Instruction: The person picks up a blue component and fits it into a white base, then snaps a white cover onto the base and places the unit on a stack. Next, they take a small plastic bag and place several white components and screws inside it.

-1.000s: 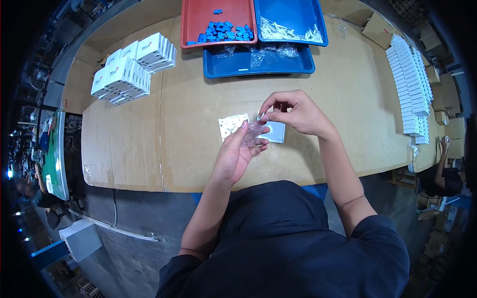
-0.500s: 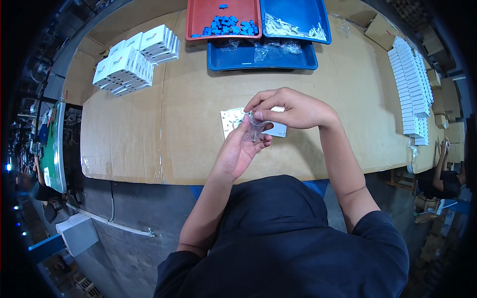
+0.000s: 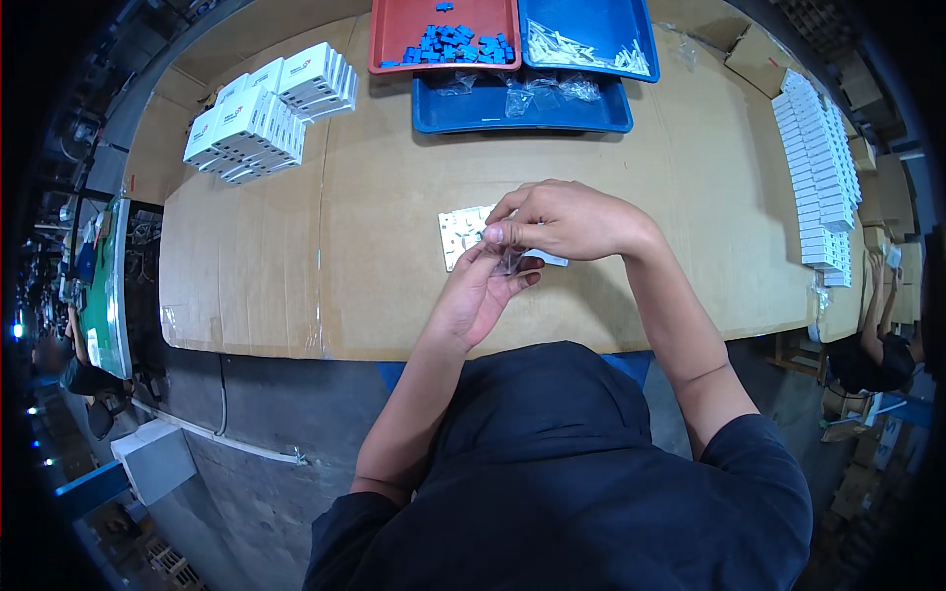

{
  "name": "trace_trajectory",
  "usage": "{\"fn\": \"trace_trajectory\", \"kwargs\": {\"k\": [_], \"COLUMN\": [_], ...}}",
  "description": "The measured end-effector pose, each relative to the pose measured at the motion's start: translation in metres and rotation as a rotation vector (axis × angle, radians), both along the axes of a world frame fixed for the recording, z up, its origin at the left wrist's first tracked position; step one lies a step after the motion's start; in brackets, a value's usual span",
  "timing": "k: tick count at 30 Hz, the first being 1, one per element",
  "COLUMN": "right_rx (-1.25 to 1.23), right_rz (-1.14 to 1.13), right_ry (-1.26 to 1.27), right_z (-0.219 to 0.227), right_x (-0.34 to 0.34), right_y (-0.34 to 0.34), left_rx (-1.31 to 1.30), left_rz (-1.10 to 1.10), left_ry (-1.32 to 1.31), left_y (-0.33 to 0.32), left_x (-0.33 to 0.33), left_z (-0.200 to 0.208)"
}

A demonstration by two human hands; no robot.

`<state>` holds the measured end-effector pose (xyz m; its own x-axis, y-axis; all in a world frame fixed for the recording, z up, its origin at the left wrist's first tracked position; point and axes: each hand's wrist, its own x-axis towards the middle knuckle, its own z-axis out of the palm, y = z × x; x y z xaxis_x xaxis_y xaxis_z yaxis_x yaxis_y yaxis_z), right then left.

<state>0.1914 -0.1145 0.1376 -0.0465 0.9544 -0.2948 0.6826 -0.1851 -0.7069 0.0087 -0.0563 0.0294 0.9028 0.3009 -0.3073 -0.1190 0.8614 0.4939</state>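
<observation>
Head view: in the middle of the frame, holding a clear plastic bag point(image 3: 509, 263) between thumb and fingers of the left hand point(image 3: 475, 295). Bent over the bag with the right hand point(image 3: 567, 219), fingertips drawn together near its upper end; impossible to tell whether pinching the bag or something small. Lying beyond and partly behind both hands, on the cardboard surface point(image 3: 246, 266): a dark-marked white plate point(image 3: 457, 232) and a smooth white piece point(image 3: 551, 259). Grouped at top centre: a red tray point(image 3: 394, 30) of blue parts point(image 3: 458, 45), a blue tray point(image 3: 611, 22) of white sticks point(image 3: 557, 45), and a lower blue tray point(image 3: 453, 116). Stacked at upper left: white boxes point(image 3: 246, 123).
</observation>
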Motion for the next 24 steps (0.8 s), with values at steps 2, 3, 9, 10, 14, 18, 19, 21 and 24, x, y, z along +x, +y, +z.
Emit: {"fn": "trace_trajectory", "kwargs": {"k": [2, 3, 9, 10, 14, 18, 19, 21, 24], "right_rx": [-0.186, -0.186, -0.088, -0.078, -0.139, -0.197, -0.159, -0.122, -0.147], "right_rz": [0.003, 0.004, 0.083, 0.091, 0.061, 0.137, 0.131, 0.123, 0.116], "right_ry": [0.058, 0.058, 0.322, 0.291, 0.293, 0.327, 0.328, 0.326, 0.448], "right_z": [0.003, 0.002, -0.02, -0.021, -0.02, -0.024, -0.027, -0.031, -0.032], "right_x": [-0.004, -0.004, 0.001, 0.004, 0.009, 0.008, 0.011, 0.013, 0.014], "right_y": [0.003, 0.002, -0.003, -0.003, 0.002, 0.005, 0.003, 0.001, 0.0], "left_rx": [0.034, 0.04, 0.038, 0.051, 0.007, -0.011, 0.007, -0.018, -0.001], "left_rz": [0.006, 0.027, 0.049, 0.025, 0.004, 0.003, 0.005, -0.012, -0.026], "left_ry": [0.035, 0.05, 0.039, 0.042, 0.002, -0.021, 0.009, -0.031, -0.035], "left_y": [-0.002, -0.003, -0.003, -0.003, -0.002, 0.001, 0.001, 0.002, 0.005], "left_x": [0.001, 0.002, 0.0, 0.0, 0.001, 0.001, 0.001, 0.002, -0.001], "left_z": [0.0, 0.001, 0.005, 0.005, 0.001, -0.002, 0.002, 0.007, 0.001]}}
